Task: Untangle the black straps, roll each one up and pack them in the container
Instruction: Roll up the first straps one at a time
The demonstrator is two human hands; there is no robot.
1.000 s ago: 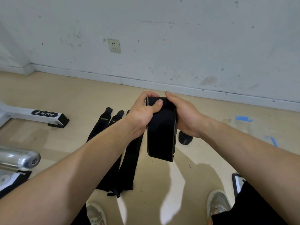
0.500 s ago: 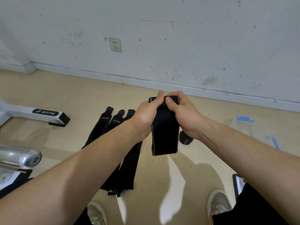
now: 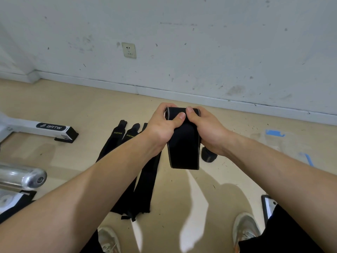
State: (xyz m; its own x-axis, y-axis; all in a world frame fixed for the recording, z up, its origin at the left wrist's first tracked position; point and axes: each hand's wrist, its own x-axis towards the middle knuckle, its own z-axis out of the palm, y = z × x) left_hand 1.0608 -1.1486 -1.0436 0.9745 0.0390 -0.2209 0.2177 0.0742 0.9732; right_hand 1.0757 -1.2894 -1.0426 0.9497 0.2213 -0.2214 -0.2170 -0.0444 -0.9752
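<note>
**Both hands clamped on one black strap**

Your left hand (image 3: 160, 128) and right hand (image 3: 207, 132) are both curled round the rolled top end of a black strap (image 3: 184, 148). Your thumbs press side by side on its near face and your fingers wrap behind it. The strap's loose tail hangs straight down between your wrists, its end free above the floor (image 3: 73, 110).

Under your left forearm the other black straps (image 3: 145, 179) lie flat on the floor in a bundle, with yellow lettering near their far ends. Just below your right wrist a small black roll (image 3: 207, 156) sits on the floor.

Further left are a white machine foot (image 3: 45, 127) marked BRTW and a chrome bar (image 3: 23, 177).
</note>
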